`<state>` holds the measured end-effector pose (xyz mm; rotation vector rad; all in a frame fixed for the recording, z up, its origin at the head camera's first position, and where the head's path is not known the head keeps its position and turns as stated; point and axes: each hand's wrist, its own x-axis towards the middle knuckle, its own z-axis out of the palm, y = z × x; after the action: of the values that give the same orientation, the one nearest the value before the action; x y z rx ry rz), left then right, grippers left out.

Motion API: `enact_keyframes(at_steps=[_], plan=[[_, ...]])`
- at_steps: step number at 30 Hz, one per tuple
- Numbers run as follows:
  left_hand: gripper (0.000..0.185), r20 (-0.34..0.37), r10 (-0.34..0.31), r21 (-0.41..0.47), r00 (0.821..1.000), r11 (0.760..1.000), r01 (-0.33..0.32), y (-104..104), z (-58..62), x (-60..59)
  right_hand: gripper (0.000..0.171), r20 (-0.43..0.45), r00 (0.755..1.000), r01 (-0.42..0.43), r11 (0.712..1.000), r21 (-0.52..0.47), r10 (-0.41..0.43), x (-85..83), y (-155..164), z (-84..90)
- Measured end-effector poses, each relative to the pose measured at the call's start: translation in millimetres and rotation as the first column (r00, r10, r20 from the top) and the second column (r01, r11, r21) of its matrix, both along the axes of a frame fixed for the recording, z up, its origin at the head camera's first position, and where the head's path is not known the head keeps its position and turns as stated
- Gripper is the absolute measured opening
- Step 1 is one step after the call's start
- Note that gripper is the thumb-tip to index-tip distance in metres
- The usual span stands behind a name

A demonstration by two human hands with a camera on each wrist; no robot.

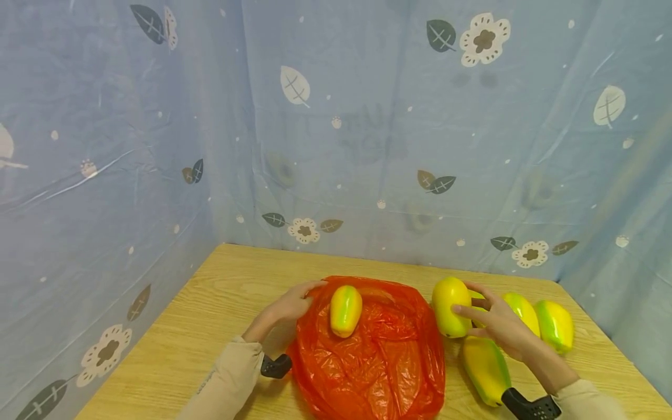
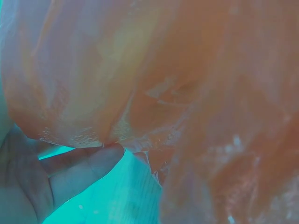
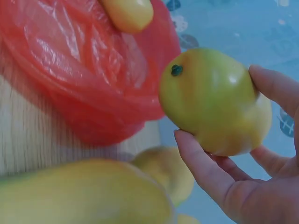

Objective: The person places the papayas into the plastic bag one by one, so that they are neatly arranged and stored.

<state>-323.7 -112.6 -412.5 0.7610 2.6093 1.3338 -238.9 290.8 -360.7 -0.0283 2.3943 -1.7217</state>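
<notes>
Right hand point(image 1: 499, 329): it holds a smooth yellow-green toy mango point(image 1: 450, 305) up off the bench. Fingers and thumb curl round the fat part. In the right wrist view the same held mango point(image 3: 215, 100) shows a little dark stem dot, and the fingers point(image 3: 205, 168) wrap under it.
Left hand point(image 1: 286, 308): it pinches the left edge of the bag. In the left wrist view a finger point(image 2: 79, 170) presses up under the plastic. I cannot tell how the other fingers lie.
Bench: a light wooden bench point(image 1: 178, 338) with a blue flower-print sheet point(image 1: 367, 116) hung behind it and on both sides.
Bag: a big crinkly red plastic bag point(image 1: 378, 356) lies spread flat in the middle of the bench, between the two hands.
Fruit on the bag: one yellow-green mango point(image 1: 345, 310) rests on top of the red plastic, near the left hand.
Fruit still waiting: three more yellow-green mangoes lie on the bench to the right, one long one point(image 1: 485, 367) in front and two point(image 1: 553, 324) behind the right hand.
How far along: I think it is early. One fruit is on the bag, one is in the hand, three are left.
Where the held fruit is: just right of the bag's edge, near it but not over it yet.
</notes>
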Motion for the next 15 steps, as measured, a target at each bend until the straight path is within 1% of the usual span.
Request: enact_keyframes(at_steps=[5, 8, 15], plan=[[0.047, 0.003, 0.001, -0.005, 1.000, 1.000, -0.001, 1.4, 3.5, 2.1, 0.083, -0.004, 1.000, 0.014, 1.000, -0.020, -0.014, -2.2, -10.9, -1.0], [0.048, 0.009, 0.010, 0.004, 1.000, 1.000, -0.010, 1.9, 5.8, 2.5, 0.083, -0.008, 1.000, 0.007, 0.999, -0.040, -0.007, -5.6, -17.9, -1.8], [0.049, 0.009, 0.004, 0.007, 1.000, 1.000, -0.004, 1.3, 6.2, 6.1, 0.081, -0.012, 1.000, -0.015, 0.996, -0.082, 0.014, -9.2, -34.0, -12.2]])
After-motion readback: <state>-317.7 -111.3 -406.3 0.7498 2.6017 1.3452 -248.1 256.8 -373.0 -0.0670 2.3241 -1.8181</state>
